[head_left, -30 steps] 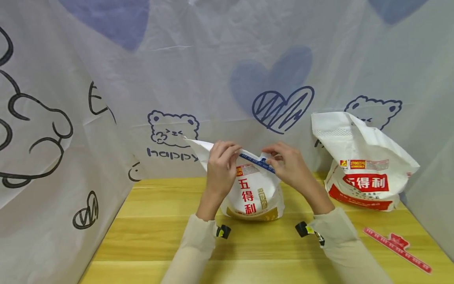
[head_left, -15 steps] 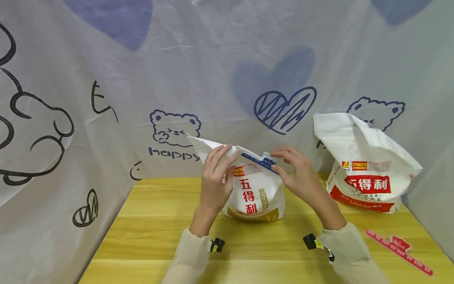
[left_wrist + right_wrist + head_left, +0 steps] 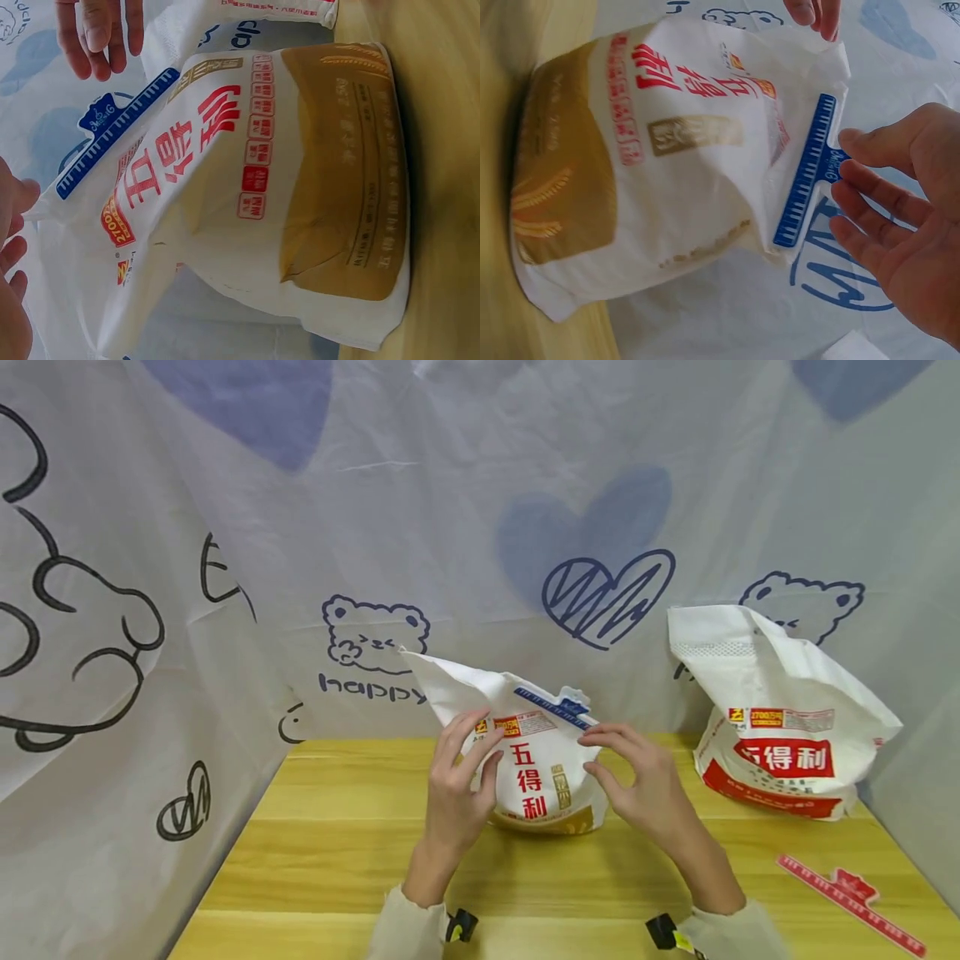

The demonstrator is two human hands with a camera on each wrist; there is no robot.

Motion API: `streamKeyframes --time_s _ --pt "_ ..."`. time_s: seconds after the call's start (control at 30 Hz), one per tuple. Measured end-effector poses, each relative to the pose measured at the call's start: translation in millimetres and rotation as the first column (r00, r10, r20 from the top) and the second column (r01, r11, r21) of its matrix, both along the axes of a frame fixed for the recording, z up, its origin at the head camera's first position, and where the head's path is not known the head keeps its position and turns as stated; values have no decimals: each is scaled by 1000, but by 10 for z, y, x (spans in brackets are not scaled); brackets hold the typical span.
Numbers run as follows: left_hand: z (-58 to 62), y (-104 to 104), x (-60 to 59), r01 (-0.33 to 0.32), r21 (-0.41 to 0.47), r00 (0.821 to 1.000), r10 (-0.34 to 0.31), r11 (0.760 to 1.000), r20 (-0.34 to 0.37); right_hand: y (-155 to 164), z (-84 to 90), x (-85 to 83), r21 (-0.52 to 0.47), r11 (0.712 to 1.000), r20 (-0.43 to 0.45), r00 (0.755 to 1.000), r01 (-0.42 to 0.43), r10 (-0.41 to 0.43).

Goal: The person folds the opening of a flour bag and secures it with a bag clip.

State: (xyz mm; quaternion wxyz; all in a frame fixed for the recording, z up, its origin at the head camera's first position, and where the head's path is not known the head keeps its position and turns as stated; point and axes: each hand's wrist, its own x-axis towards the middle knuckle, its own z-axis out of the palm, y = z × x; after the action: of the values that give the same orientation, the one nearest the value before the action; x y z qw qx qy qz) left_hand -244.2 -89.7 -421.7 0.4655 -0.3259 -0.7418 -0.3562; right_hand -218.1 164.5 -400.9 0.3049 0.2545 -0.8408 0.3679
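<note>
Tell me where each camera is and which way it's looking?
Head: worn on the head, looks forward and down at the flour bag, both hands and sleeves.
Left wrist: beside the left hand, faces the bag's front and blue sealing clip; both hands' fingers show.
Right wrist: beside the right hand, faces the clip; left fingertips show at the top.
All share the bag and clip.

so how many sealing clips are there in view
2: a blue clip clamped across the folded top of the middle flour bag, and a red clip lying loose on the table at the near right.
</note>
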Motion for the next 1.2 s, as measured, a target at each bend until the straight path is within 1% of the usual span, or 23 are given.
streamKeyframes --time_s 0.2,0.3,0.43,0.67,0.83,1.0,1.13,1.2 --pt "-102 -47 75 13 -33 996 -10 999 90 -89 -158 50 -44 998 -3 999 -44 44" --pt "-142 -82 91 33 -59 993 -26 998 118 -121 -204 52 -64 996 -13 998 -57 56" --pt "-184 -99 108 61 -94 989 -48 994 137 -152 -234 52 -69 995 -18 997 -71 70" --pt "-220 -94 148 67 -140 987 -45 988 154 -215 -284 98 -66 996 -29 998 -64 62" --pt "-259 -41 153 89 -192 982 -53 977 182 -229 -326 82 -45 995 -33 996 -89 87" --pt "-301 -12 153 110 -214 976 -65 971 209 -266 -393 44 -13 993 -29 992 -120 119" --pt "-341 -5 155 127 -244 970 -70 961 231 -306 -438 44 25 995 -8 995 -100 100" --pt "-364 -9 155 123 -268 971 -60 955 231 -321 -451 49 46 995 -1 996 -87 87"
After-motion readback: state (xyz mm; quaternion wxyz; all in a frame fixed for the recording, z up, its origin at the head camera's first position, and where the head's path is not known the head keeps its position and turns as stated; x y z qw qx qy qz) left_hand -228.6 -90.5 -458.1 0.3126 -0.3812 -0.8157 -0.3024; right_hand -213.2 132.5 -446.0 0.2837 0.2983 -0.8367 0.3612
